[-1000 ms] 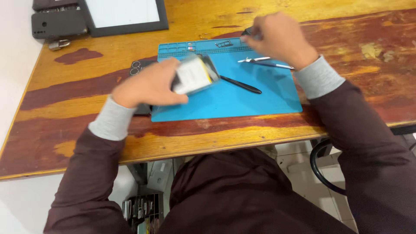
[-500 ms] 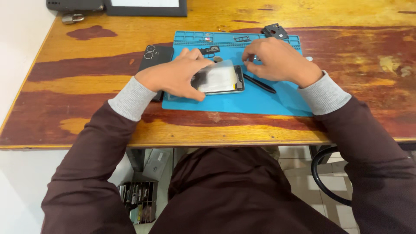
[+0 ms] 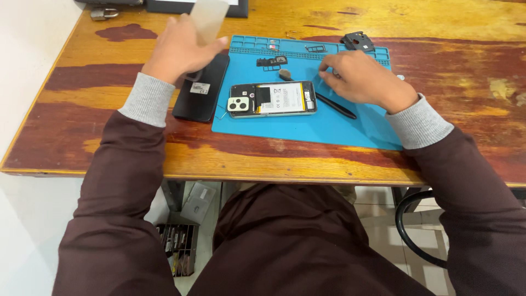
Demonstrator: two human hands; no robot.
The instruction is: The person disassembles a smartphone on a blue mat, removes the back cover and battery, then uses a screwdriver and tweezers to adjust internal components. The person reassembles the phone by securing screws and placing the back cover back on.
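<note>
Opened phone [image 3: 272, 99] on mat [image 3: 307, 123], near mat's left edge; left hand [image 3: 181, 49] left of mat, grasping pale panel [image 3: 209, 19]; right hand [image 3: 359, 77] on mat, grip state unclear; mat's front strip bare.

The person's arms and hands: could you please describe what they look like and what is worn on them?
Both arms wear dark maroon-brown long sleeves, each ending in a ribbed light grey cuff at the wrist. The left hand and right hand are bare: no gloves, and no rings or watch visible. The same dark fabric covers the torso.
</note>
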